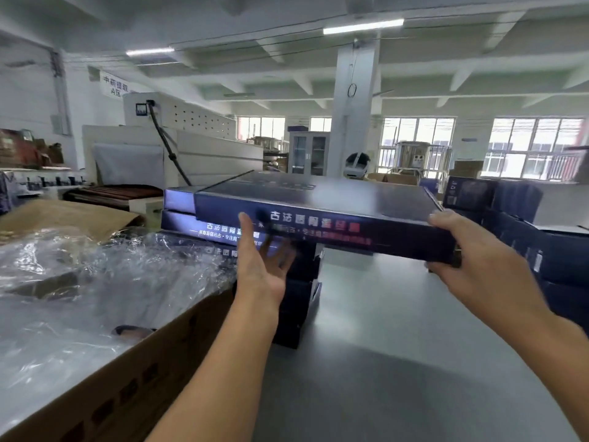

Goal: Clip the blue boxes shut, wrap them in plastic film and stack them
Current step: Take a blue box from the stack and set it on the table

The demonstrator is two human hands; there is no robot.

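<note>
The blue box (318, 218) looks like glossy printed cardboard. Clear, crinkled, shiny plastic film (95, 282) fills a matt brown cardboard carton (143, 371). The grey tabletop (398, 346) is smooth, faintly sheened.

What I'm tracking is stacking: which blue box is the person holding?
The topmost blue box, gripped at its right end by the right hand; the open left hand is at its front. The other boxes rest in stacks.

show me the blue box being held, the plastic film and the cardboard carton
held blue box (350, 218), head view, its near side face
plastic film (79, 282), head view, crumpled middle of the sheet
cardboard carton (153, 371), head view, its brown outer wall
</note>
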